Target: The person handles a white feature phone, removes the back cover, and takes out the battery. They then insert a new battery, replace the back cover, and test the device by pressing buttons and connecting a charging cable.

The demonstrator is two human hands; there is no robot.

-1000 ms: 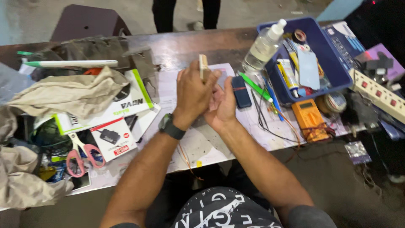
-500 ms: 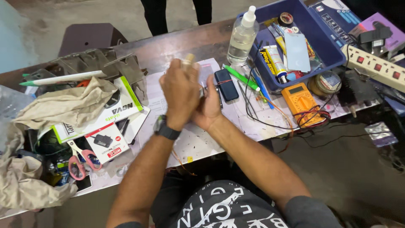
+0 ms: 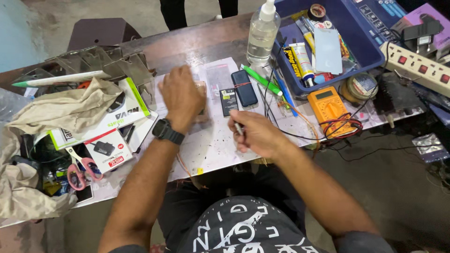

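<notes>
My left hand, with a black watch on its wrist, lies over a pale flat phone on the white sheet and grips it by the edges. Most of the phone is hidden under the fingers. My right hand is lower and to the right, closed on a thin metal tool whose tip points up toward the phone. A black battery and a dark phone with a red band lie between and just beyond the two hands.
A clear pump bottle and a blue tray of tubes and tools stand at the back right. An orange multimeter with wires, a tin and a power strip are on the right. Beige cloth, boxes and pink scissors crowd the left. A person's legs show beyond the table.
Both hands held the pale phone upright together above the table. They have come down and apart: the left laid the phone on the sheet, the right drew back with the thin tool.
</notes>
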